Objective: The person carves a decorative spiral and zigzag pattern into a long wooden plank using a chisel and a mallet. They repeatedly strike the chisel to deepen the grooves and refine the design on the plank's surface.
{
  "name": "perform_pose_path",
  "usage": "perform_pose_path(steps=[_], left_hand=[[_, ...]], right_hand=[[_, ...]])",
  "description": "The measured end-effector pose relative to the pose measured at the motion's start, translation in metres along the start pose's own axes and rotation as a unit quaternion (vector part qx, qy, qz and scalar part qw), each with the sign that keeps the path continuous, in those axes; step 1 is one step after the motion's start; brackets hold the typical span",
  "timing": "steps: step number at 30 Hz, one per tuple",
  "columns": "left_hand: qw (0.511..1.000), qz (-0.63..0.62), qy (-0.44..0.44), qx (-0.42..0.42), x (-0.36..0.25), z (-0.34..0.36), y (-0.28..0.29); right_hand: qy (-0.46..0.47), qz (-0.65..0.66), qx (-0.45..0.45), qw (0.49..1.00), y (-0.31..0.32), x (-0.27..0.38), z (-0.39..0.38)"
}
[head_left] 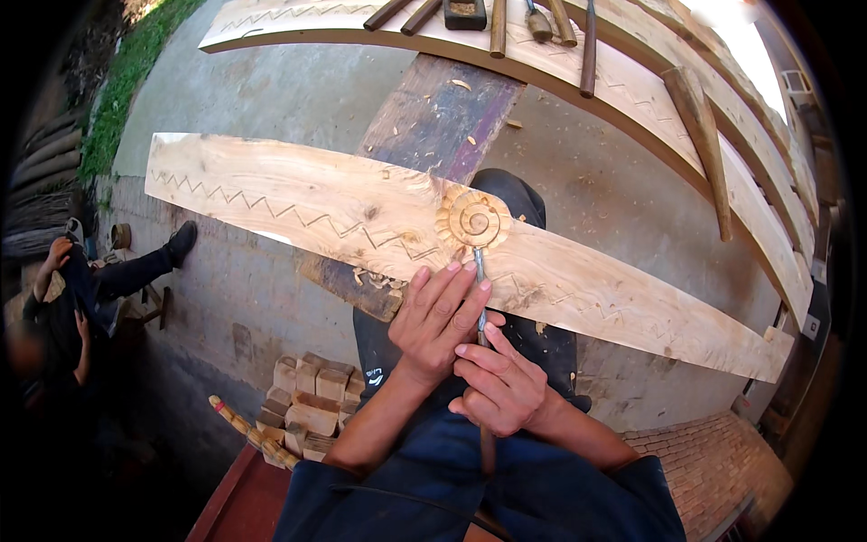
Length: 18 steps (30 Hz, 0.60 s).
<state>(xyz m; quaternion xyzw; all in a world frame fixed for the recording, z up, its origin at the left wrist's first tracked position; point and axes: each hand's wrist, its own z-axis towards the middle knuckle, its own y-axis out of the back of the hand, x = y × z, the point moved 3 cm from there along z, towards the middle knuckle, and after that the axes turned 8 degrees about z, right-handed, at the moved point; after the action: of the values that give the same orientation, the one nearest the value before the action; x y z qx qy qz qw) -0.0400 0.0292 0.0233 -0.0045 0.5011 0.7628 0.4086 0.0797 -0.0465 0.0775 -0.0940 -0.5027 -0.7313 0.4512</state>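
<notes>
**Rosette [474, 219] nearly finished, it seems**

The board [262, 181] lies across the table [424, 108]. Its rosette already shows spiral and petals; the left zigzag [312, 219] is clearly cut, the right zigzag [562, 296] looks fainter and perhaps needs deepening. The chisel [480, 261] meets the rosette's lower edge. The fingers of the right hand [501, 384] curl closed around it; those of the left hand [435, 318], nearly straight, close against it.

Another person [99, 285], far left — wood blocks [312, 417] piled lower left — grass strip [135, 81] upper left.
</notes>
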Motion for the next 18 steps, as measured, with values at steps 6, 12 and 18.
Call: perform_pose_path(steps=[6, 12, 18], left_hand=[[1.0, 0.003, 0.002, -0.004, -0.001, 0.002, 0.001], [0.994, -0.111, -0.011, -0.005, -0.022, 0.014, 0.006], [0.999, -0.051, -0.006, -0.015, -0.011, -0.003, 0.006]], right_hand=[[-0.003, 0.017, 0.014, 1.0, 0.001, -0.002, -0.004], [-0.007, -0.001, -0.03, 1.0, 0.02, 0.012, -0.017], [-0.012, 0.06, -0.016, 0.998, 0.017, 0.009, -0.005]])
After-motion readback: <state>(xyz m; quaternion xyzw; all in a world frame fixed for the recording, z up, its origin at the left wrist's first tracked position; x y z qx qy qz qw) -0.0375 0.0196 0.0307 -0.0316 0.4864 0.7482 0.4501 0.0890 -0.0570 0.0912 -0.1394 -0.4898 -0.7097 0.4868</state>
